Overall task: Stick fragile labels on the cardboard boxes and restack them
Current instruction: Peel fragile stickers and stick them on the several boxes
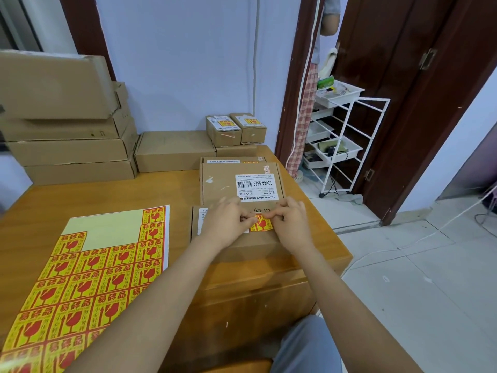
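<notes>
At your far left, four large flat brown cardboard cartons [72, 135] are sitting stacked against the pale blue wall [183, 63] on the orange-brown wooden surface [113, 195]. Nearer you, a yellow sheet of red-printed fragile labels [88, 278] is lying flat on that surface, its upper left part already peeled bare. Behind it, a wide flat brown box [174, 150] is resting by the wall, with two small labelled brown boxes [236, 129] standing side by side just to its right.

You are pressing a yellow and red fragile label [260, 224] onto the near edge of a brown cardboard box with a white barcode sticker [239, 184], which is topping a low stack at the surface's right side. Your left hand [228, 224] is pinching the label's left edge with curled fingers; your right hand [291, 222] is doing the same at its right edge.

Further right, a dark brown door frame [293, 76], a white wire rack with trays [347, 135] and a grey tiled floor [416, 278] are showing.
</notes>
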Demonstrator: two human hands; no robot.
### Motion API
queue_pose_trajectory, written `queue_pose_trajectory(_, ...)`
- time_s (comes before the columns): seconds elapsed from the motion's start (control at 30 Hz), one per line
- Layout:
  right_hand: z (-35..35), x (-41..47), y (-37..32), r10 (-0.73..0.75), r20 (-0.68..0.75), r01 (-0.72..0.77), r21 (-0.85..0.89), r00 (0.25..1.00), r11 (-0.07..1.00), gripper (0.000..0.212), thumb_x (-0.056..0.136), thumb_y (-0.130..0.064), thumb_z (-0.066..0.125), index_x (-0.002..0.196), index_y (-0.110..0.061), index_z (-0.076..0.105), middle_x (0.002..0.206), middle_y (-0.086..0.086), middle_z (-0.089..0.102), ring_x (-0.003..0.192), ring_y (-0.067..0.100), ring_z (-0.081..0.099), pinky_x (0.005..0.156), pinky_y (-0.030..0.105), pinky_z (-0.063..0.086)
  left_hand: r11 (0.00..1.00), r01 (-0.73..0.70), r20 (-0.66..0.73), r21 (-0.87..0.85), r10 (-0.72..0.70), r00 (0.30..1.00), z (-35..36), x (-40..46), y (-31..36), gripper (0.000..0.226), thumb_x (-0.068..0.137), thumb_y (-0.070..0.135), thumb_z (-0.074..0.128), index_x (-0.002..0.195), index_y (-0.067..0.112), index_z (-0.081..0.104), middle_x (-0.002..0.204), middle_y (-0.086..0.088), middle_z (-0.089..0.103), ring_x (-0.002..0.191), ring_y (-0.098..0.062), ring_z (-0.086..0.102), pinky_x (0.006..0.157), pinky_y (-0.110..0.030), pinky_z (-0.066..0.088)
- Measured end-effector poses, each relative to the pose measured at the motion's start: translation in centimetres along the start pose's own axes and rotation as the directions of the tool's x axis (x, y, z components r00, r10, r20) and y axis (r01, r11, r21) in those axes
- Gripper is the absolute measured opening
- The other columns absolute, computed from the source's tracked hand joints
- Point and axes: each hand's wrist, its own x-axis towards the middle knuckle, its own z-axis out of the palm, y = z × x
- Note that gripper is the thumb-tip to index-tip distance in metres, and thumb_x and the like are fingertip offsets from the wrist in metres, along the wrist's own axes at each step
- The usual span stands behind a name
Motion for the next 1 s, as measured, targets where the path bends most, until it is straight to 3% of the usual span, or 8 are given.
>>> queue_pose_trajectory(0.2,-0.9,-0.2,-0.4,0.045,0.023,-0.048,0.142,0.999,0.989,0.027,0.09,-0.005,0.052,0.091,-0.018,0.076,0.093,-0.001,0.055,0.094,0.014,0.039,0.075,0.001,0.027,1.0,0.005,0.061,0.023,-0.006,0.998,-0.5,-0.5,-0.4,0.034,0.091,0.046,0.052,0.122,0.036,0.061,0.091,0.006,0.043,0.092,-0.014,0.035,0.077,-0.029,0.028)
queue_pose_trajectory(0.27,-1.2,0.1,-0.6,0.066,0.059,-0.075,0.156,0.996,0.985,0.026,0.09,-0.009,0.052,0.09,-0.02,0.076,0.093,0.0,0.056,0.095,0.014,0.038,0.073,-0.001,0.025,0.999,0.034,0.077,-0.021,-0.033,0.996,-0.5,-0.5,-0.4,0.035,0.09,0.047,0.054,0.122,0.036,0.061,0.093,0.006,0.044,0.093,-0.014,0.036,0.078,-0.028,0.028)
queue_pose_trajectory(0.4,-1.5,0.9,-0.6,0.07,0.164,-0.09,0.118,0.984,0.989,0.012,0.087,-0.021,0.063,0.084,-0.016,0.073,0.082,-0.01,0.047,0.098,0.015,0.035,0.074,0.022,0.024,0.996,0.048,0.115,-0.075,-0.04,0.993,-0.6,-0.5,-0.7,0.036,0.087,0.049,0.058,0.122,0.039,0.06,0.098,0.005,0.048,0.1,-0.015,0.038,0.081,-0.029,0.027)
queue_pose_trajectory(0.53,-1.7,0.9,-0.3,0.038,0.266,-0.059,0.071,0.963,0.996,0.011,0.081,-0.026,0.071,0.089,-0.02,0.066,0.087,-0.016,0.044,0.104,0.014,0.03,0.083,0.024,0.024,0.989,0.058,0.135,-0.134,-0.04,0.99,-0.8,-0.5,-0.7,0.033,0.084,0.047,0.061,0.117,0.044,0.06,0.102,0.007,0.051,0.104,-0.014,0.038,0.085,-0.03,0.029)
queue_pose_trajectory(0.67,-2.7,0.5,0.3,0.044,0.39,-0.099,0.122,0.92,0.988,0.022,0.083,-0.028,0.069,0.104,-0.025,0.064,0.106,-0.011,0.045,0.11,0.014,0.032,0.087,0.024,0.025,0.988,0.069,0.139,-0.138,-0.049,0.989,-0.9,-0.5,-0.6,0.034,0.082,0.048,0.063,0.116,0.046,0.059,0.101,0.009,0.051,0.103,-0.012,0.038,0.084,-0.03,0.029)
queue_pose_trajectory(0.83,-3.9,0.6,0.7,0.0,0.524,-0.056,0.092,0.851,0.994,0.03,0.088,-0.023,0.064,0.115,-0.034,0.055,0.115,-0.007,0.041,0.117,0.017,0.032,0.098,0.025,0.023,0.975,0.065,0.118,-0.211,-0.04,0.992,-1.0,-0.5,-0.9,0.035,0.082,0.043,0.065,0.117,0.044,0.059,0.089,0.016,0.048,0.098,-0.012,0.038,0.082,-0.031,0.031)
queue_pose_trajectory(1.0,-4.3,0.6,1.0,-0.019,0.534,-0.074,0.152,0.846,0.986,0.037,0.09,-0.02,0.061,0.121,-0.039,0.053,0.115,-0.016,0.043,0.123,0.016,0.035,0.113,0.043,0.023,0.972,0.062,0.057,-0.228,-0.05,0.997,-0.5,-0.4,-0.8,0.028,0.088,0.044,0.059,0.115,0.041,0.063,0.081,0.017,0.045,0.097,-0.013,0.04,0.084,-0.033,0.035)
